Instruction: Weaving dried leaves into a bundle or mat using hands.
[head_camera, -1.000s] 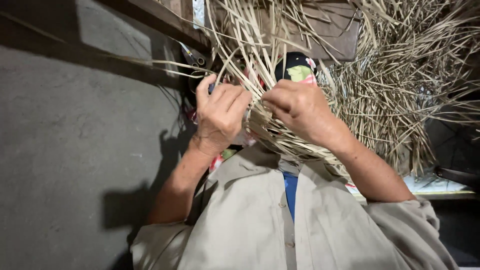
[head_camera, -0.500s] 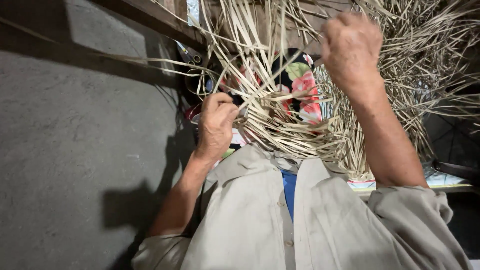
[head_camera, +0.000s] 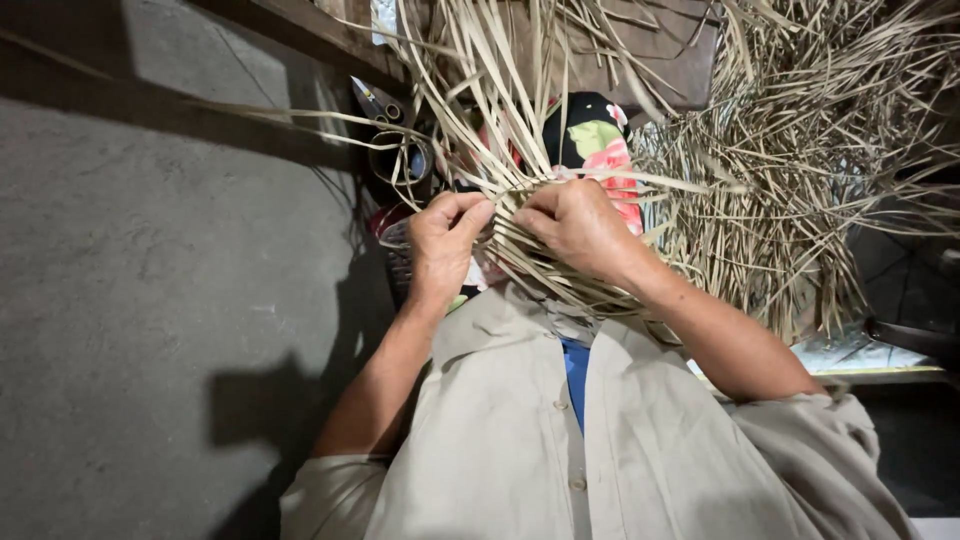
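Both hands, left hand (head_camera: 443, 240) and right hand (head_camera: 577, 225), fingers gripping pale woven strips (head_camera: 520, 250)

One camera sits on my head, looking steeply down my chest, close over my left hand (head_camera: 443, 243) and right hand (head_camera: 577, 226). It faces the grey floor (head_camera: 150, 330) and the woven straw strips (head_camera: 520, 240); no second view.

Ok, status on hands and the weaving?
Left hand and right hand both pinching strips at the woven piece. Loose strips fan upward. Nothing blocking.
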